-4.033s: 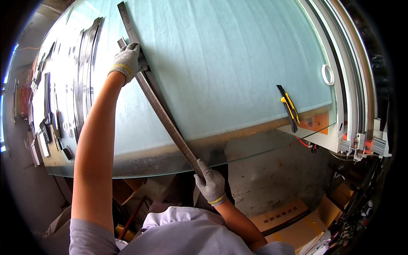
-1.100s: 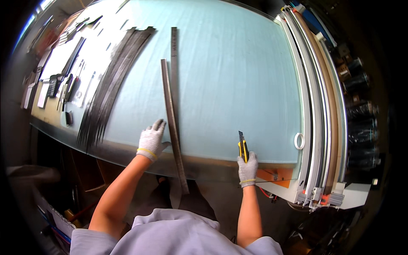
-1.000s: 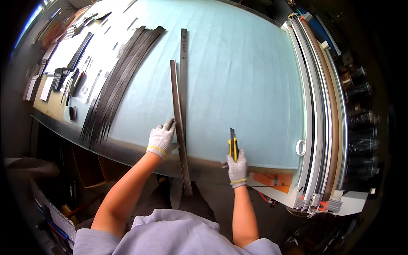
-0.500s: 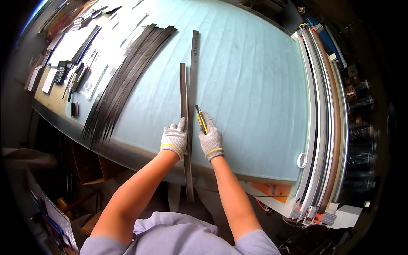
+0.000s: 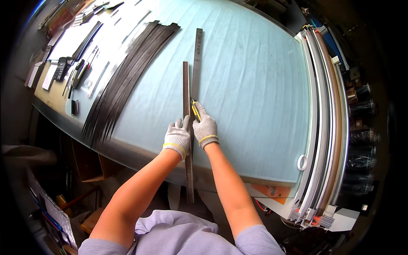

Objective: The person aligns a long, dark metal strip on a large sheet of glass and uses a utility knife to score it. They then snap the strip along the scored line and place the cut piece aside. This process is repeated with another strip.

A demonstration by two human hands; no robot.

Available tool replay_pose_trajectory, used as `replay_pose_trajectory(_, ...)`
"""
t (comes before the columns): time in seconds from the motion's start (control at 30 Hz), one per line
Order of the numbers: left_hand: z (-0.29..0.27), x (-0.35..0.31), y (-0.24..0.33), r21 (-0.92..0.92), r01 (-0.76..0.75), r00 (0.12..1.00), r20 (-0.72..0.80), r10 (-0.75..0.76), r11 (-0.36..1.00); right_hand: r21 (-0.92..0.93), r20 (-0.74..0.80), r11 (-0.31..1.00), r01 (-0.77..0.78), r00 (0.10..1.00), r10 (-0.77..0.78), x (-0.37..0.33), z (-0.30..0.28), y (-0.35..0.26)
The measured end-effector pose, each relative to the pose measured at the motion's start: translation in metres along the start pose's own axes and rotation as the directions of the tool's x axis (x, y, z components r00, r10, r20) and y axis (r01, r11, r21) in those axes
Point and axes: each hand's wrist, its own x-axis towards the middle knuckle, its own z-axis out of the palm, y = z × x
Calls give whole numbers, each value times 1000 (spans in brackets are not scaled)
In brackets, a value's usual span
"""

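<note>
Pale blue-green sheet covers nearly the whole bench [image 5: 255, 85] before us, filling the middle of the frame from the top edge down to the dark near rim. Along the right of the frame run long white and brown rails [image 5: 323, 106], and a small white tape ring [image 5: 302, 162] lies on the sheet beside them. At upper left a fan of thin dark strips [image 5: 123, 76] spreads across the sheet, with small tools scattered past it in the corner.

At centre we have two long grey metal bars. The nearer bar [image 5: 186, 97] runs from mid-sheet down past the bench edge and overhangs toward us; the second bar [image 5: 197, 59] lies just beside it on the right, reaching higher up the frame.

Our gloved left hand [image 5: 177, 137] rests flat on the nearer bar, fingers spread and pressing rather than gripping. Our gloved right hand [image 5: 205, 127] has its fingers curled around a yellow utility knife [image 5: 195, 110], whose tip sits in the seam at the bar's right edge.

We judge the chief risk to be the bar slipping sideways, since it overhangs and is pinned at one spot only; the cut would then wander. The left fingertips also lie close to the blade's line, so a skip could catch the glove.
</note>
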Motion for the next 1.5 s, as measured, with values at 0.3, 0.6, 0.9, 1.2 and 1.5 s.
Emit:
replay_pose_trajectory(0.3,-5,-1,0,-31,-22,1000,0,22,999,30,1,998,61,998,-61,-58,3,12)
replay_pose_trajectory(0.6,-13,-2,1,19,-48,997,55,47,999,3,29,1000,16,999,-16,-155,-8,21)
replay_pose_trajectory(0.9,-7,-5,-7,-22,-65,998,20,66,998,-41,97,999,-10,995,14,-244,-17,36)
replay_pose_trajectory(1.2,-11,-4,-6,-20,-68,996,55,69,997,35,133,996,-80,988,74,-239,-54,25)
replay_pose_trajectory(1.5,-2,-2,-4,-59,-73,997,-24,71,996,81,-194,990,118,976,-101,-52,-10,17)
